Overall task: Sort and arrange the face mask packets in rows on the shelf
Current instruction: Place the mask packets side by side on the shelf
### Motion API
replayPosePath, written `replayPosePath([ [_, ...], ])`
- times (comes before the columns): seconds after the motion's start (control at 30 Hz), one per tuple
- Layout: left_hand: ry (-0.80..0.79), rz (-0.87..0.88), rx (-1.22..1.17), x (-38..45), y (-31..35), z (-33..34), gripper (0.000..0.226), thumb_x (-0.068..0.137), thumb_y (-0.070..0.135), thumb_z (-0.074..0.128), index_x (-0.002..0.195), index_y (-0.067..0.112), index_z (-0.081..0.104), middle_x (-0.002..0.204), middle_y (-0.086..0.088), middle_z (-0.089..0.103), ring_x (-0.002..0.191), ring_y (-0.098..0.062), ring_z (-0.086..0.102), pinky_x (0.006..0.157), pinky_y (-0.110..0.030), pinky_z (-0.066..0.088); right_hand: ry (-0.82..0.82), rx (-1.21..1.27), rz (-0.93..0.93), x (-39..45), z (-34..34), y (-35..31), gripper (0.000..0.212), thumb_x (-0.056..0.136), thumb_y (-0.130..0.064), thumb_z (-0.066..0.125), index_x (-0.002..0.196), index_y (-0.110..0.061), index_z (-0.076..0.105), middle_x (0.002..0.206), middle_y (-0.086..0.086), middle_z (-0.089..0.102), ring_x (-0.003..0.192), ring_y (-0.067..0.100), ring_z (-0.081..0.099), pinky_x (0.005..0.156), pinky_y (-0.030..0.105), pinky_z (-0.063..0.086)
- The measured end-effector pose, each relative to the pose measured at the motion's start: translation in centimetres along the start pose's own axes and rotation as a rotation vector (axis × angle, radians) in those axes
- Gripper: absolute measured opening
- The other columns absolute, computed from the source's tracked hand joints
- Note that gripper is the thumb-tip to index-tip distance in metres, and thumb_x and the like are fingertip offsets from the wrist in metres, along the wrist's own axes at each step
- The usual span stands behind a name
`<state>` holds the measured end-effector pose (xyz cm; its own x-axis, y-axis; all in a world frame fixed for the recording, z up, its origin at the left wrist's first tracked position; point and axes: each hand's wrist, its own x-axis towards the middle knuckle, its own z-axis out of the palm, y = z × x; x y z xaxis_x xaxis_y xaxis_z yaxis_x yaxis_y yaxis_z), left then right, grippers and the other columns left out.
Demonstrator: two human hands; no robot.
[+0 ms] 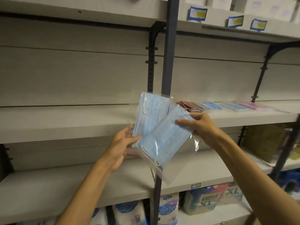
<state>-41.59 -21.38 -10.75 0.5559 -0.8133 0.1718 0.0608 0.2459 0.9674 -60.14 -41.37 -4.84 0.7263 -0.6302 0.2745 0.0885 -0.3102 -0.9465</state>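
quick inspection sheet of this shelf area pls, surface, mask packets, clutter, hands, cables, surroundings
surface: grey shelf at hand height, bare on the left half, packets on the right half.
job's things: two blue mask packets in clear wrap held in front of the shelf, upright packet behind, tilted packet in front; on the shelf a row of dark red packets, blue packets and pink packets.
clutter: nothing seen.
grippers: left hand holds the upright packet's lower edge; right hand grips the tilted packet's upper end.
cables: nothing seen.
surroundings: dark post; price labels above; tissue packs below.
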Motion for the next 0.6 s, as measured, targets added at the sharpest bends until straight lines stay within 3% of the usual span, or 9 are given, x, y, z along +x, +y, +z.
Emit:
replayPosePath([
  [0.07,-0.019,0.012,0.031,0.9,-0.3,1.4,0.041,0.087,0.003,0.069,0.124,0.019,0.060,0.110,-0.005,0.075,0.095,-0.032,0.072,0.061,-0.042,0.062,0.014,-0.002,0.004,0.7,-0.7,0.1,0.010,0.073,-0.015,0.086,0.081,-0.011,0.080,0.079,0.010,0.074,0.069,0.021,0.067,0.056,0.028,0.053],
  [0.2,-0.056,0.067,0.101,2.7,-1.0,4.5,0.051,0.080,-0.006,0.074,0.122,0.018,0.059,0.110,-0.006,0.075,0.093,-0.026,0.074,0.064,-0.033,0.061,0.058,-0.018,0.038,2.0,-2.8,0.6,0.031,0.071,-0.023,0.087,0.096,-0.006,0.078,0.096,0.014,0.076,0.082,0.025,0.072,0.084,0.046,0.058],
  [0.27,-0.057,0.100,0.096,3.5,-1.2,6.1,0.049,0.080,-0.010,0.072,0.121,0.015,0.060,0.108,-0.006,0.075,0.092,-0.024,0.074,0.066,-0.031,0.060,0.083,0.048,0.067,2.7,-4.3,0.8,0.036,0.078,-0.030,0.082,0.105,-0.007,0.076,0.101,0.014,0.075,0.080,0.019,0.073,0.075,0.039,0.062],
  [0.33,-0.059,0.128,0.109,4.5,-1.3,7.8,0.046,0.081,-0.009,0.072,0.119,0.014,0.061,0.106,-0.004,0.076,0.092,-0.023,0.074,0.068,-0.030,0.060,0.072,0.175,0.095,3.4,-6.0,0.9,0.030,0.088,-0.035,0.070,0.111,-0.015,0.074,0.100,0.006,0.075,0.079,0.013,0.070,0.064,0.028,0.056],
  [0.4,-0.050,0.140,0.120,5.7,-1.5,9.7,0.045,0.082,-0.008,0.072,0.119,0.015,0.061,0.106,-0.003,0.076,0.095,-0.022,0.074,0.071,-0.034,0.061,0.046,0.300,0.136,4.2,-7.7,1.4,0.024,0.093,-0.038,0.062,0.108,-0.022,0.073,0.096,-0.002,0.074,0.083,0.012,0.068,0.069,0.027,0.052],
  [0.5,0.020,0.156,0.142,7.8,-2.0,12.7,0.046,0.082,-0.005,0.074,0.120,0.017,0.061,0.104,0.000,0.076,0.093,-0.020,0.074,0.073,-0.037,0.062,0.070,0.423,0.213,5.6,-10.5,2.8,0.025,0.090,-0.041,0.066,0.106,-0.023,0.071,0.090,-0.005,0.072,0.066,0.009,0.067,0.057,0.024,0.053],
  [0.6,0.088,0.178,0.153,10.1,-2.7,15.9,0.044,0.082,-0.004,0.074,0.116,0.023,0.062,0.098,0.009,0.076,0.089,-0.014,0.074,0.068,-0.031,0.062,0.036,0.509,0.217,7.1,-13.4,4.1,0.024,0.089,-0.036,0.069,0.108,-0.020,0.070,0.097,-0.003,0.074,0.074,0.012,0.070,0.067,0.028,0.057],
])
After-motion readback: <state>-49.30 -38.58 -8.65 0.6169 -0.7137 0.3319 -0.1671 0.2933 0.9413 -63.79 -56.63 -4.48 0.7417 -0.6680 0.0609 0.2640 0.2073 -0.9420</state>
